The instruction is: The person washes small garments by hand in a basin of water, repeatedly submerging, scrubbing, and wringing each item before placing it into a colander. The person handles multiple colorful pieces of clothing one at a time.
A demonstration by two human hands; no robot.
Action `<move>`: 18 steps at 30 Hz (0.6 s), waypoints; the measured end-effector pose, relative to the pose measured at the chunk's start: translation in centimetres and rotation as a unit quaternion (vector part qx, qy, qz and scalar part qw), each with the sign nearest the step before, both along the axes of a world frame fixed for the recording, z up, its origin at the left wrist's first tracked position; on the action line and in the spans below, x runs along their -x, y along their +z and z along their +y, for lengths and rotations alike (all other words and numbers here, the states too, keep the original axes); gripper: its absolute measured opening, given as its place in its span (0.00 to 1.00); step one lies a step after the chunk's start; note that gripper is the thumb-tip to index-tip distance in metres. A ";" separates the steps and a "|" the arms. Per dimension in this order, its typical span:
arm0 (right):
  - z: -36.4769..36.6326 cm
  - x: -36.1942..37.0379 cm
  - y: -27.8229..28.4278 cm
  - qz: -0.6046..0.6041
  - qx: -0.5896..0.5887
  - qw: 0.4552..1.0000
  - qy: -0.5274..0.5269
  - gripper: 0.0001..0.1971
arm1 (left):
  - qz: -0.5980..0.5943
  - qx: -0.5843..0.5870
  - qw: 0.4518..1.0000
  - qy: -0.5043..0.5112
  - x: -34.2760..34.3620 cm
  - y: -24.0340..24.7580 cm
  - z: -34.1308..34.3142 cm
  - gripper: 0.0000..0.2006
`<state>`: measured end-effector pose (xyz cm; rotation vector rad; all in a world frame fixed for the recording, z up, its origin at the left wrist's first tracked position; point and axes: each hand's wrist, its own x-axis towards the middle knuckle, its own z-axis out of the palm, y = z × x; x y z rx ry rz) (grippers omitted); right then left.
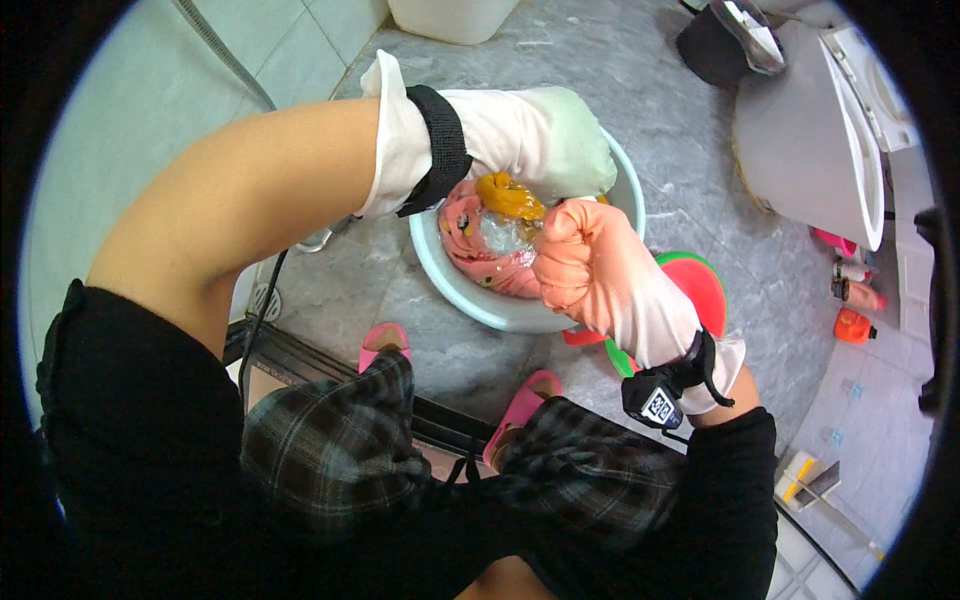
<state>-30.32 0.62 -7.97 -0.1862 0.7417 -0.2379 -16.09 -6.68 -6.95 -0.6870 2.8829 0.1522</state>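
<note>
A light blue basin stands on the floor in front of me, with wet pink patterned cloth and some water inside. Over its far side is my left hand, in a white glove fading to pale green; its fingers are turned down and hidden. My right hand, in a white-to-orange glove, is closed in a fist over the basin's right part. A wet mustard-yellow cloth runs up against this fist and seems gripped in it. A scrap of the same yellow shows between both hands.
Beside the basin, partly under my right forearm, sits a red and green bowl. A white toilet and a dark bin stand at the right. Bottles line the right wall. Pink slippers are near my side.
</note>
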 end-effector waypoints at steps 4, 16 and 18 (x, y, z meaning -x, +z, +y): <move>-0.1 0.3 0.2 -0.021 -0.010 1.000 -0.009 0.19 | 0.009 -0.024 0.999 0.034 0.5 -0.3 -0.3 0.11; -0.2 0.3 0.2 0.002 -0.030 0.999 -0.021 0.19 | 0.005 -0.020 0.999 0.044 0.5 -0.4 -0.1 0.11; -0.3 0.4 -0.1 -0.012 -0.013 1.000 -0.013 0.19 | 0.001 -0.022 0.999 0.049 0.5 -0.4 -0.1 0.12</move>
